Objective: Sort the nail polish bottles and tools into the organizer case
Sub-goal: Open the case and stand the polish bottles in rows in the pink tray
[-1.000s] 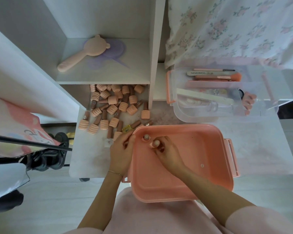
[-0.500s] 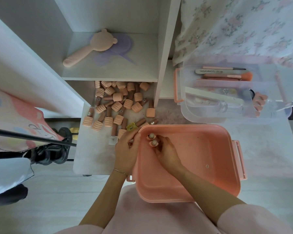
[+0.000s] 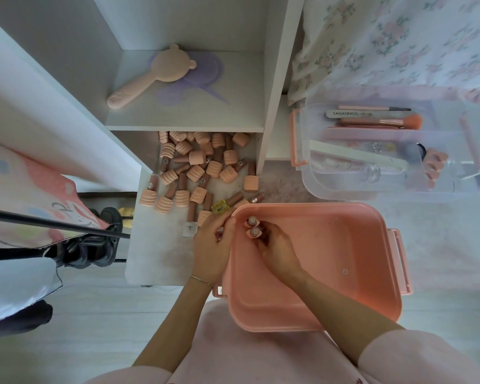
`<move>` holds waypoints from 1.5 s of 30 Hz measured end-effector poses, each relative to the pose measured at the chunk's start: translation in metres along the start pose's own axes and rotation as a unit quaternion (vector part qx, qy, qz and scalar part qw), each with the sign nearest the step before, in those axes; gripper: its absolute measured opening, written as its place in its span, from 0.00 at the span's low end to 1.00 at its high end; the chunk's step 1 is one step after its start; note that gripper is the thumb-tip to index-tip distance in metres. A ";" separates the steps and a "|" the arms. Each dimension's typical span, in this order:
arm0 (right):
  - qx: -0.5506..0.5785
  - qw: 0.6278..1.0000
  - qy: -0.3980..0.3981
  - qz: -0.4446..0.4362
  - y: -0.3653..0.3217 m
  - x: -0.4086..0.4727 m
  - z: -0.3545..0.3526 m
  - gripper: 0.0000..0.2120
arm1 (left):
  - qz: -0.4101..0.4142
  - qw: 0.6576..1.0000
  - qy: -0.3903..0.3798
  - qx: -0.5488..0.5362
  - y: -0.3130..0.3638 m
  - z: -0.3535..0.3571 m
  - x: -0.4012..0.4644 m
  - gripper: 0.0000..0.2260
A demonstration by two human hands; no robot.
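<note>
Only legible text: "SANANMOG" printed on the grey nail file (image 3: 351, 113) in the clear organizer tray (image 3: 316, 187); smaller print after it unreadable.
</note>
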State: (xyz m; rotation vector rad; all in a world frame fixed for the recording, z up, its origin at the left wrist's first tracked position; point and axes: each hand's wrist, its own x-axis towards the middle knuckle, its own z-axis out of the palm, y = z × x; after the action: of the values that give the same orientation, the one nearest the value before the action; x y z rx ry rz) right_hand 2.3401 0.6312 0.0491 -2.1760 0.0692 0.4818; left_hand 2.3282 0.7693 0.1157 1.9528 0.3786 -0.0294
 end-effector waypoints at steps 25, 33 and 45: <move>-0.088 0.996 0.026 0.004 0.009 -0.002 0.000 0.09 | 0.001 1.000 0.011 -0.004 -0.004 0.001 0.001 0.10; -0.080 0.996 0.026 0.014 0.009 -0.001 0.000 0.09 | 0.000 1.000 0.009 -0.008 -0.004 0.002 0.001 0.10; 0.037 0.994 0.070 -0.070 -0.045 -0.021 -0.056 0.08 | -0.041 0.998 0.035 -0.040 -0.009 -0.018 0.004 0.08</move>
State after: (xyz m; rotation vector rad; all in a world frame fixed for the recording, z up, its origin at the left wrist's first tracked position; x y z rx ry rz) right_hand 2.3487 0.6124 0.1215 -2.1217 0.0098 0.2428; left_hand 2.3264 0.7896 0.1146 1.8625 0.4993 0.0011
